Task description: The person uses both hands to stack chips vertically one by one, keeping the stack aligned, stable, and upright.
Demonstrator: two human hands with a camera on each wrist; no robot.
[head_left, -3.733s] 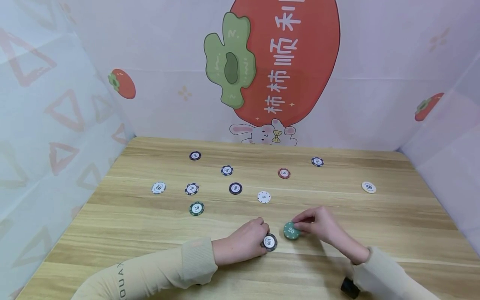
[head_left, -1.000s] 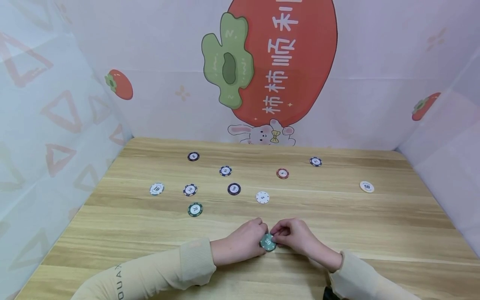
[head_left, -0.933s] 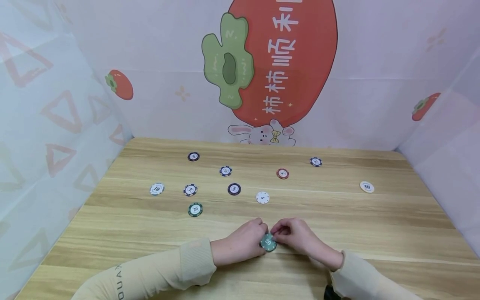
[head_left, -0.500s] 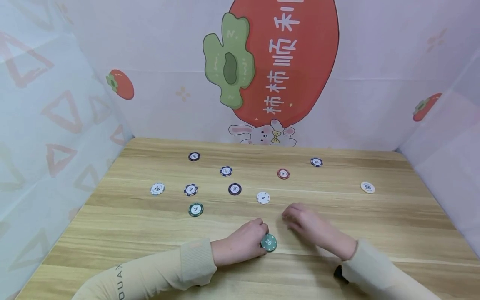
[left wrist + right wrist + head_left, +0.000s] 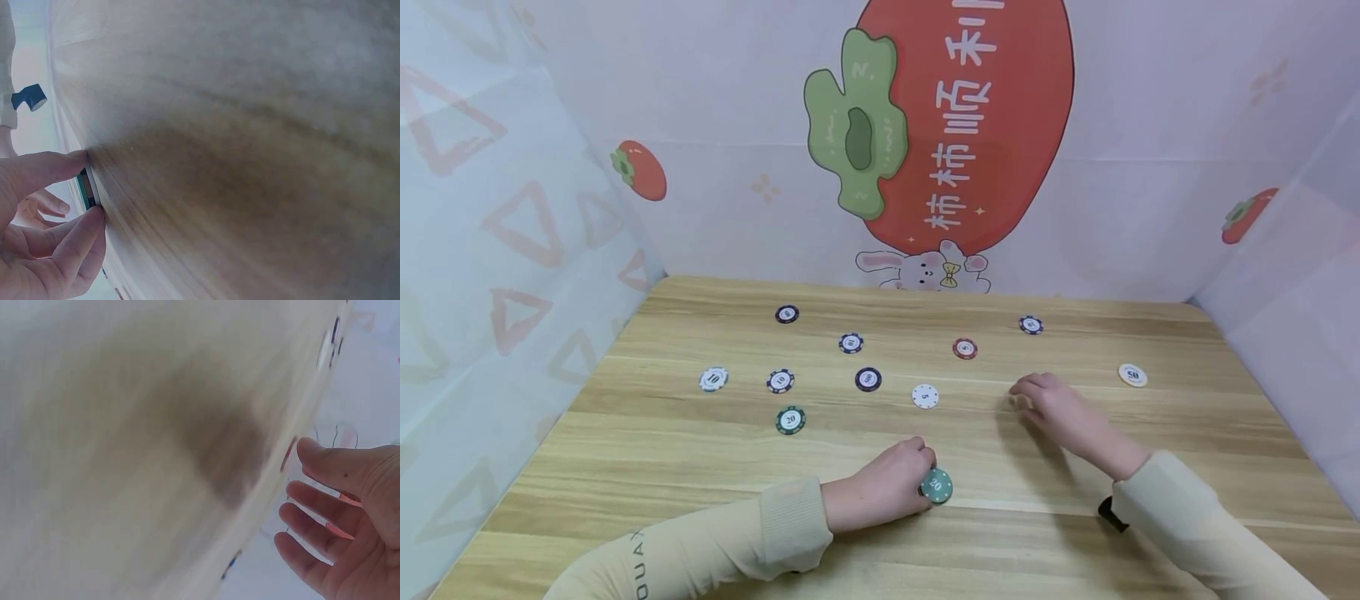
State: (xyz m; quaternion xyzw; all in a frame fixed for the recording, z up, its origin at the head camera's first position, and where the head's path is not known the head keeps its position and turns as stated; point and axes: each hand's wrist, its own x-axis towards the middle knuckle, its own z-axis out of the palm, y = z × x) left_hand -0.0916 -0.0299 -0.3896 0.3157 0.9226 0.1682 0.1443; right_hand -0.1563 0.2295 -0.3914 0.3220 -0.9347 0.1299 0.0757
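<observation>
My left hand (image 5: 886,492) grips a small stack of poker chips at the near middle of the table, thumb and fingers on its sides. A green chip marked 20 (image 5: 937,485) lies on top. In the left wrist view the stack's edge (image 5: 88,187) shows between thumb and fingertips. My right hand (image 5: 1063,421) hovers over the right half of the table, fingers loosely bent and holding nothing. Around it lie a red chip (image 5: 966,348), a blue chip (image 5: 1031,325) and a cream chip marked 50 (image 5: 1132,376).
Left of centre, several chips lie flat and apart, among them a white 5 chip (image 5: 925,397), a dark 500 chip (image 5: 868,380), a green-edged 20 chip (image 5: 791,420) and a pale 10 chip (image 5: 713,379). A printed cloth wall (image 5: 722,217) rises behind the wooden table (image 5: 647,467).
My right hand brought the green 20 chip onto the stack in my left hand, covering the 100 chip. Then it let go and moved away, right and farther back. The left hand stayed put.
</observation>
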